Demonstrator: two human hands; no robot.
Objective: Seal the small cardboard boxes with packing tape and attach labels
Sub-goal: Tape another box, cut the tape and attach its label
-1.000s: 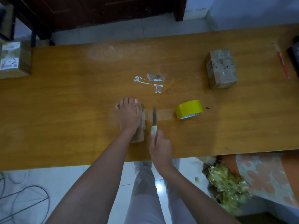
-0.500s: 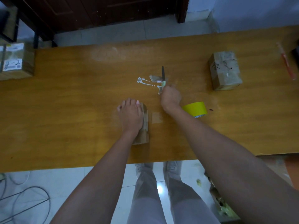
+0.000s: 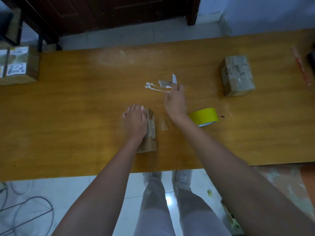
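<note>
A small cardboard box (image 3: 150,133) lies near the front of the wooden table (image 3: 76,116), with tape across its top. My left hand (image 3: 135,122) rests flat on it, palm down. My right hand (image 3: 175,101) reaches further back, its fingers stretched out over the handle of a knife (image 3: 174,78). Only the blade shows past the fingertips, lying on torn label scraps (image 3: 153,86). A yellow roll of packing tape (image 3: 205,115) stands just right of my right wrist. A short cut strip of clear tape (image 3: 164,125) sticks to the table beside the box.
A taped brown box with handwriting (image 3: 237,75) sits at the back right. Labelled boxes (image 3: 18,65) stand at the far left edge. A red pen (image 3: 300,65) lies at the far right. Cables lie on the floor at lower left.
My right hand carried the knife from beside the box to the label scraps at the back, and its fingers have now loosened over the handle. The left hand stayed on the box.
</note>
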